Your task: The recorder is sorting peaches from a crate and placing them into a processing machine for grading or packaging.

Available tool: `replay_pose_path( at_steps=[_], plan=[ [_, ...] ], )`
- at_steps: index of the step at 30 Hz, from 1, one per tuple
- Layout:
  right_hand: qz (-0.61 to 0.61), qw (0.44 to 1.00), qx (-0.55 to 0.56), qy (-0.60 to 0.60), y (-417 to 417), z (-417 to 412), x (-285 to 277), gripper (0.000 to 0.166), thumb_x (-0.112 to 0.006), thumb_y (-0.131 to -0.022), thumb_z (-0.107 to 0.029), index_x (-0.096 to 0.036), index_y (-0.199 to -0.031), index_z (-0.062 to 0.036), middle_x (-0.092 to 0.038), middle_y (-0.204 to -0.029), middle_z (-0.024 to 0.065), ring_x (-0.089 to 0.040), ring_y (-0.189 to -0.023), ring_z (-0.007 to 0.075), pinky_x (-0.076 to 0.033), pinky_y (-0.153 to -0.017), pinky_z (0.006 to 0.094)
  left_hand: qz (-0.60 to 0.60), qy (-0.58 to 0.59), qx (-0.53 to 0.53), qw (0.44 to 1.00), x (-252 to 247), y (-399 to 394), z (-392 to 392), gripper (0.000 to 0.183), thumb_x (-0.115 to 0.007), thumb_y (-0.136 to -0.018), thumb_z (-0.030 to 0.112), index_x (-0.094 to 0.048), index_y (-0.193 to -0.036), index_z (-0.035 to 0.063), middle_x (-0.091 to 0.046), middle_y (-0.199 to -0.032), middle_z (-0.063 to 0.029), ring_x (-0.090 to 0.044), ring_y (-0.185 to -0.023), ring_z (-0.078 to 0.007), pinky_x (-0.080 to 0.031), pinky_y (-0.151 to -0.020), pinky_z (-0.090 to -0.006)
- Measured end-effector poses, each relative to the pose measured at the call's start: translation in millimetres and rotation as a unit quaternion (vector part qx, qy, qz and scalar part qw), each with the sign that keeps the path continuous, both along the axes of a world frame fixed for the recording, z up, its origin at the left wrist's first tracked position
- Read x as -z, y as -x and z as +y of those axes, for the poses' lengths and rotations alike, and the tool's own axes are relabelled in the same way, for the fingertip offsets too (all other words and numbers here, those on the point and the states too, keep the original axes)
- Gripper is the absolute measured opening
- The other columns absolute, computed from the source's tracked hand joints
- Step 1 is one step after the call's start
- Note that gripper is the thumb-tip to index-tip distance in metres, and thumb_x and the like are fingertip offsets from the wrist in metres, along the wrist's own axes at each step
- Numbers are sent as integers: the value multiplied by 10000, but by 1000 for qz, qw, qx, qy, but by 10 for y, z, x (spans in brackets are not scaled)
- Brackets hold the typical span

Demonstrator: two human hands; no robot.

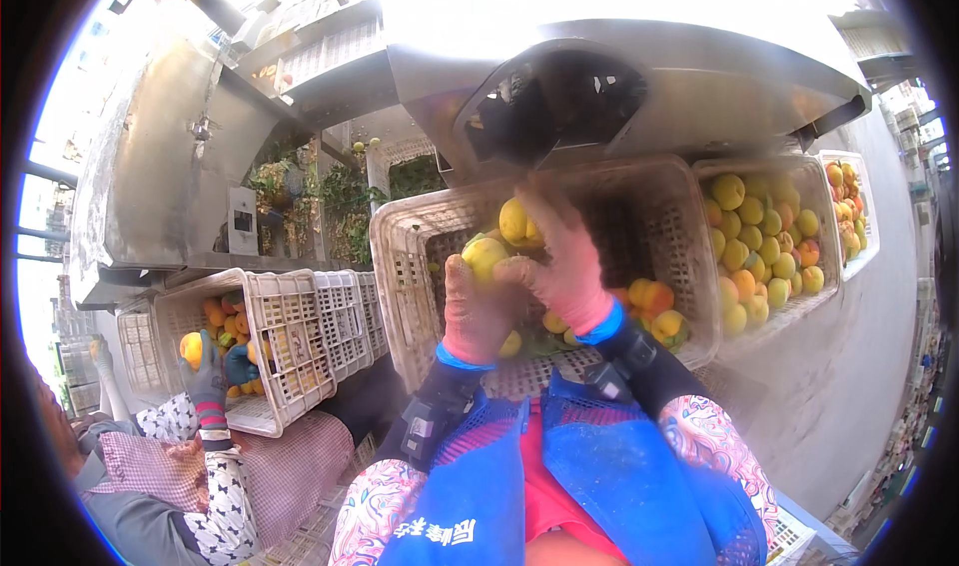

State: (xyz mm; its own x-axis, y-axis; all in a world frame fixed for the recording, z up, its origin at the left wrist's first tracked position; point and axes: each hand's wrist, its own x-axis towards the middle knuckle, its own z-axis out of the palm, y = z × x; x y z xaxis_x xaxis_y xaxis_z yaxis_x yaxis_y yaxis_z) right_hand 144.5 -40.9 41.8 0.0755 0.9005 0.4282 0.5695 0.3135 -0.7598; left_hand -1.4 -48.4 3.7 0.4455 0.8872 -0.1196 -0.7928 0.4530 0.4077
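Pink work gloves cover both my hands, which are close together over a white plastic crate (697, 266). My left hand (479, 311) is shut on a yellow-green peach (483, 257), with the thumb up along its side. My right hand (566, 259) holds a yellow peach (515, 223) between fingers and thumb, its thumb close to the left hand's fruit. Inside the crate, orange-yellow peaches (652, 300) lie at the right, and a few more sit below my hands beside green leaves (551, 341). My hands hide part of the crate floor.
A metal machine housing (689, 79) with a dark opening (554, 101) stands just beyond the crate. On the right is a crate of yellow peaches (757, 251), then a smaller crate (861, 221). At left, a co-worker's gloved hand (202, 375) holds a peach by another crate (288, 341).
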Motion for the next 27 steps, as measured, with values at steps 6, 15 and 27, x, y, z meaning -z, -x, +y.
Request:
replay_pose_path(
  at_steps=[6, 15, 27],
  plan=[
    [23, 999, 16, 19, -218, 346, -100, 879, -854, -750, -433, -510, -1427, 7, -538, -1445, 235, -531, -1324, 377, -436, -1093, 434, -9, 22, 0, 1000, -312, -82, 176, 825, -619, -870, 715, -534, -1353, 52, -570, -1310, -106, -532, -1214, -283, -402, -1094, -458],
    [-129, 985, 51, -100, -272, 858, 0, 724, -811, -772, -255, -528, -1388, -1, -658, -1211, 226, -645, -1019, 410, -496, -914, 482, -53, 93, 50, 993, 164, 85, 345, 645, -581, -968, 589, -513, -1396, 111, -579, -1297, -82, -545, -1183, -275, -424, -1070, -425],
    [-47, 998, 49, 9, -13, 383, -225, 596, -798, -792, -301, -631, -1287, -14, -677, -1186, 211, -633, -1050, 425, -490, -945, 497, 2, 100, 67, 993, -1, 85, 478, 574, -464, -1034, 553, -520, -1379, 97, -621, -1289, -109, -599, -1141, -257, -500, -926, -343]
  ],
)
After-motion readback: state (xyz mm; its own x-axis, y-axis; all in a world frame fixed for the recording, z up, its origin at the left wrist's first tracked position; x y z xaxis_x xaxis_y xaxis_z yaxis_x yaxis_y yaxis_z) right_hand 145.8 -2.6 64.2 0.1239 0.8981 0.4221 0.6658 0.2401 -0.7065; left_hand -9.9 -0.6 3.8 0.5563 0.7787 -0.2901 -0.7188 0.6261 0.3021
